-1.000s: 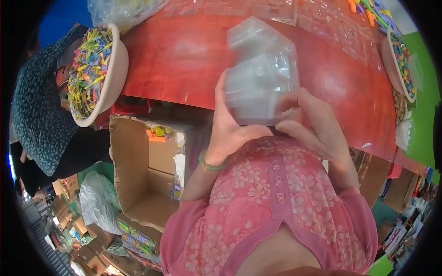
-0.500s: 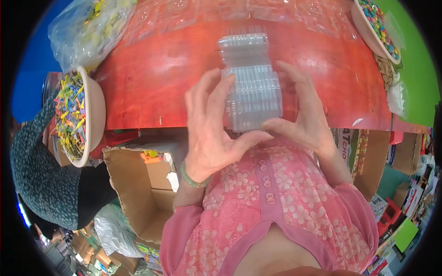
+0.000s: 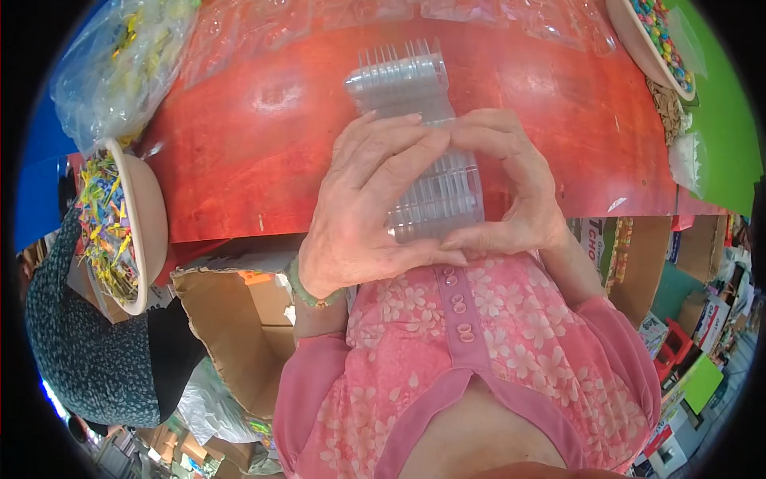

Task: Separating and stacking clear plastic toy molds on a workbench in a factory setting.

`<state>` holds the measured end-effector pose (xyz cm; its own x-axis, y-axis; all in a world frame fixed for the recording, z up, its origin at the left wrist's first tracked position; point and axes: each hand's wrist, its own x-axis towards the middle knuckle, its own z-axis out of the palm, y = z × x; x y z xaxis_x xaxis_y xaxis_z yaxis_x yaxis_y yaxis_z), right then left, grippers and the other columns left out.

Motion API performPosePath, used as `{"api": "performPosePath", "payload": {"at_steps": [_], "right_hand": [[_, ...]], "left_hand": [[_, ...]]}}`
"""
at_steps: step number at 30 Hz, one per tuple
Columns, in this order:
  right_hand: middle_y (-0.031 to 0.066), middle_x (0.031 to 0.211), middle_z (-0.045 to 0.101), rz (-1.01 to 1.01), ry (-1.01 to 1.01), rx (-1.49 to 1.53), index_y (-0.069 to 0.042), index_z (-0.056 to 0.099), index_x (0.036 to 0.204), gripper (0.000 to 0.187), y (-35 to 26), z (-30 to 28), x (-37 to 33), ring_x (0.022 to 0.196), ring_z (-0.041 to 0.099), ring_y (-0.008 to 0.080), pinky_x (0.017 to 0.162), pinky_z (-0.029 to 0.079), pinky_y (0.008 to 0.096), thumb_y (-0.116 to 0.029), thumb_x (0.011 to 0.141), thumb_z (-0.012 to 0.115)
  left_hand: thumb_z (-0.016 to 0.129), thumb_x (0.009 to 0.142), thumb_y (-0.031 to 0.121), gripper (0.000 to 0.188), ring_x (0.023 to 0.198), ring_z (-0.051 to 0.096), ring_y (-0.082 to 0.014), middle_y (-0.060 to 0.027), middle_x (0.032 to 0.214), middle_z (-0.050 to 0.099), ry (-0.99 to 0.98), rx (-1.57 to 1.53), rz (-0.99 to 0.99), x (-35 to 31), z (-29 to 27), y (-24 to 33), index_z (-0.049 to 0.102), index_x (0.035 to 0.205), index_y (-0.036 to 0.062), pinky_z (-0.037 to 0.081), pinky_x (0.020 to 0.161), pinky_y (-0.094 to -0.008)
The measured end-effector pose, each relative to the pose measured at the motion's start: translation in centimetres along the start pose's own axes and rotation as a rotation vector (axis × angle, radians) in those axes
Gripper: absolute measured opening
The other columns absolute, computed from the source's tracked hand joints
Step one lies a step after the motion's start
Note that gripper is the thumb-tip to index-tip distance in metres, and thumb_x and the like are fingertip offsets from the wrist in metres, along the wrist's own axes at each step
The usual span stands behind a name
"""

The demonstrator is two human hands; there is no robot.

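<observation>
A stack of nested clear plastic blister trays [image 3: 437,195] lies on the red table, its long axis running away from my body. My left hand [image 3: 359,203] curls round its left side, fingers reaching across the top and thumb at the near end. From the other side my right hand [image 3: 523,180] cups the stack, thumb along the near end and fingertips meeting those of the left hand. Both hands are closed round the stack and partly hide its middle. Its far end [image 3: 399,76] shows thin upright edges beyond my fingers.
Flat clear plastic trays [image 3: 319,20] lie along the far side of the red table [image 3: 255,152]. At left stand a bowl of small colourful pieces [image 3: 144,215] and a plastic bag [image 3: 120,72]; a bowl of beads [image 3: 638,40] is far right. An open cardboard box [image 3: 215,311] sits below the edge.
My left hand has moved right and its fingers now reach over the stack. My right fingers have closed inward to meet them. The view has shifted slightly.
</observation>
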<state>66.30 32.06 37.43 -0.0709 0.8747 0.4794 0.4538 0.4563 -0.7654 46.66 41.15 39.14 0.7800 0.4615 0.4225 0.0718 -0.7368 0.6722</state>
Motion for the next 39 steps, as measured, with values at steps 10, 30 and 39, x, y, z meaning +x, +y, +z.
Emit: {"api": "performPosePath", "payload": {"at_steps": [10,30,39], "right_hand": [[0.0183,0.111,0.055,0.036,0.143,0.129,0.001,0.055,0.114,0.083,1.9,-1.2,-1.4,0.1,0.056,0.0276,0.084,0.047,0.037,-0.031,0.049,0.094],[0.023,0.122,0.051,0.081,-0.581,-0.206,0.002,0.043,0.13,0.072,-1.1,1.7,6.4,0.11,0.052,0.0381,0.093,0.043,0.0421,-0.035,0.077,0.074],[0.0157,0.134,0.045,0.411,-0.229,0.654,0.001,0.019,0.147,0.082,1.1,2.8,8.9,0.122,0.046,0.021,0.1,0.04,0.0352,-0.021,0.085,0.069]], "left_hand": [[0.084,0.057,0.031,0.059,0.105,0.06,-0.0359,-0.0139,0.101,0.064,0.123,-0.13,0.014,-0.6,-0.8,-2.7,0.064,0.104,0.001,0.037,0.099,-0.0531],[0.064,0.071,0.016,0.047,0.127,0.04,-0.0331,-0.0124,0.111,0.05,1.129,-0.831,-0.053,-0.9,-4.3,-4.0,0.053,0.115,0.0032,0.03,0.11,-0.0517],[0.063,0.072,0.017,0.048,0.128,0.039,-0.0332,-0.0145,0.119,0.049,1.05,-0.822,0.07,0.6,-2.8,-5.3,0.051,0.117,0.0027,0.031,0.109,-0.0505]]}}
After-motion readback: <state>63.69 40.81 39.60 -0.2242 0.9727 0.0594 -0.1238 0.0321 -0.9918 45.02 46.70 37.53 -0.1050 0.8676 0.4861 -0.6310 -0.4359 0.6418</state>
